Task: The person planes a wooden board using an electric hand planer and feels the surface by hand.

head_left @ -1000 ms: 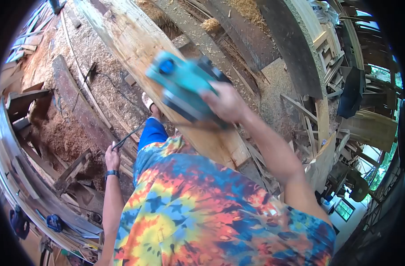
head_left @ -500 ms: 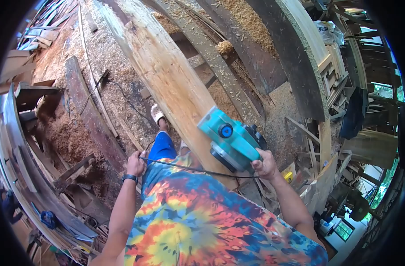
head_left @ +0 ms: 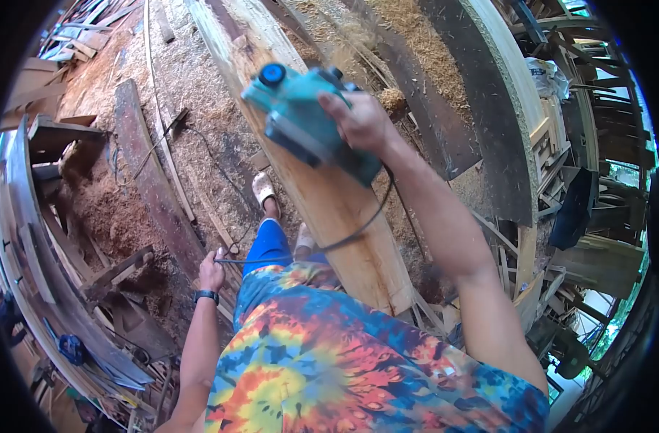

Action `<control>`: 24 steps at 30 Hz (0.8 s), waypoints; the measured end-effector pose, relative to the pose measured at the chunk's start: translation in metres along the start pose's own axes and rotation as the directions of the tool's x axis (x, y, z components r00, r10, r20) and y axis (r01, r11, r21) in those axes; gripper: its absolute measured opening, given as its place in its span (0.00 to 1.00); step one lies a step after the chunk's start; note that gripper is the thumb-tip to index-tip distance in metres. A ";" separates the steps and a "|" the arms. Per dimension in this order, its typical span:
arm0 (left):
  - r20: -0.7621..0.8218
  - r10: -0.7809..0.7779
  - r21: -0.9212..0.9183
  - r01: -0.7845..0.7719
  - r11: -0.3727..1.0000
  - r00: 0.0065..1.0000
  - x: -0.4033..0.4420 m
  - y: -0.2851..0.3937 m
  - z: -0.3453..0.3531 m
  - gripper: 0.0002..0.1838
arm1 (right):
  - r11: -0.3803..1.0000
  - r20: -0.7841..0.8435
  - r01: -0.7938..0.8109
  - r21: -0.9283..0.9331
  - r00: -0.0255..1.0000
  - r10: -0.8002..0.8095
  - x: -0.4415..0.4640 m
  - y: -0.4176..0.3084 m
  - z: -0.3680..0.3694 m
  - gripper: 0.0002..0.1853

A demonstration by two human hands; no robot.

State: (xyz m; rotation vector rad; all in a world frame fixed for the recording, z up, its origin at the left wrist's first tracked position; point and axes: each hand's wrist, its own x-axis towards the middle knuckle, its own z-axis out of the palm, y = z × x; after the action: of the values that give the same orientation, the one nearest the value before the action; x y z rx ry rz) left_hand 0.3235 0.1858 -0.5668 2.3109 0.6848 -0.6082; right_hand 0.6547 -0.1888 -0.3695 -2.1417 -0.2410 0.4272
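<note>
At the far left, long boards (head_left: 37, 245) lie at the edge of the view, with a blue tool (head_left: 71, 348) near their lower end. Reddish sawdust (head_left: 131, 206) is heaped just to their right, and beyond it a dark, narrow plank (head_left: 143, 162) lies on the shaving-strewn ground. The left hand (head_left: 212, 273) is closed on a black cable (head_left: 329, 246), low beside the person's leg; a dark wristband (head_left: 206, 295) circles that wrist. Right of this hand are a blue trouser leg (head_left: 267, 244) and a pale shoe (head_left: 263, 189) on the ground, and below them spreads the person's tie-dye shirt (head_left: 308, 353).

The light-coloured plank (head_left: 355, 234) runs diagonally from the top of the view down to just in front of the shirt. The teal power planer (head_left: 297, 115) is over its middle stretch, slightly blurred, with a round blue-centred knob at its upper left; whether its base touches the wood cannot be told. The right hand (head_left: 357, 124) grips the planer's rear handle, fingers wrapped around it. From below this hand the cable curves down across the light-coloured plank and leftward to the left hand.

Farther right, yellowish shavings (head_left: 445, 65) lie on a brown board (head_left: 420, 86), beside a wide dark board (head_left: 488, 119). Beyond are a whitish plastic bag (head_left: 548, 78) and, below it, a black sheet-like object (head_left: 575, 209) among stacked timber.
</note>
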 end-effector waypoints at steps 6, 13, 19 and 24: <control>-0.021 -0.088 -0.072 0.086 0.994 0.996 0.002 -0.006 -0.011 0.26 | 0.980 -0.002 -0.044 0.192 0.999 0.045 0.126 -0.051 0.023 0.36; -0.094 -0.096 -0.063 0.090 0.994 0.991 0.007 -0.038 -0.018 0.25 | 0.925 0.079 -0.093 0.368 0.995 0.068 0.119 -0.054 0.022 0.33; -0.021 -0.168 -0.214 0.160 0.964 0.986 0.009 -0.056 -0.004 0.25 | 0.960 0.102 -0.099 0.261 0.992 0.074 -0.065 0.016 0.001 0.31; -0.005 -0.035 -0.021 0.035 0.999 0.999 -0.010 0.002 -0.007 0.25 | 0.953 0.104 -0.246 0.175 0.967 0.231 -0.253 0.059 -0.025 0.42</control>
State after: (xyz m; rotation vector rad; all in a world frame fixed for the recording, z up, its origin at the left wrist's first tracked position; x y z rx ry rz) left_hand 0.3188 0.1868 -0.5553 2.2859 0.7328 -0.6078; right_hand 0.4320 -0.3242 -0.3516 -1.9767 0.0143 0.6534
